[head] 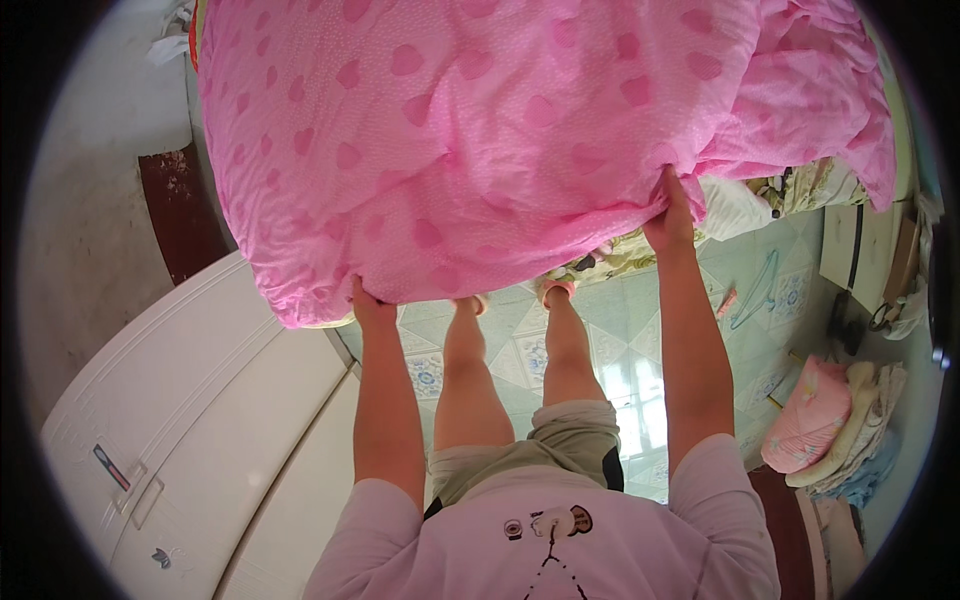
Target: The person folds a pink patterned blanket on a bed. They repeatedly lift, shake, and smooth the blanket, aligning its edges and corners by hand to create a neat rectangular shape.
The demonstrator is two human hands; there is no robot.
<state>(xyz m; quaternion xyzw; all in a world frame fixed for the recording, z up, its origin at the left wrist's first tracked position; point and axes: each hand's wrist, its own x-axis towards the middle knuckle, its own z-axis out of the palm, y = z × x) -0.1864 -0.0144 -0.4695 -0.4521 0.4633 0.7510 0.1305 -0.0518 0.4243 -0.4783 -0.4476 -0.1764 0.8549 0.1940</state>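
A pink quilt (480,142) with darker pink hearts and small pale dots spreads over the bed before me. My left hand (373,306) grips its near edge close to the left corner. Farther right and higher, my right hand (673,217) pinches the same edge, where the fabric bunches in folds. Between the hands the cloth hangs in a slack curve. Beyond my right hand the quilt lies rumpled. Under its edge shows a green patterned sheet (814,187) beside a piece of white cloth (731,206).
A white wardrobe (172,390) stands close on the left. On the tiled floor (495,360) at right lie a blue clothes hanger (757,289) and a small pink item (726,303). Folded bedding with a pink pillow (806,416) is stacked at right, below a pale cabinet (840,247).
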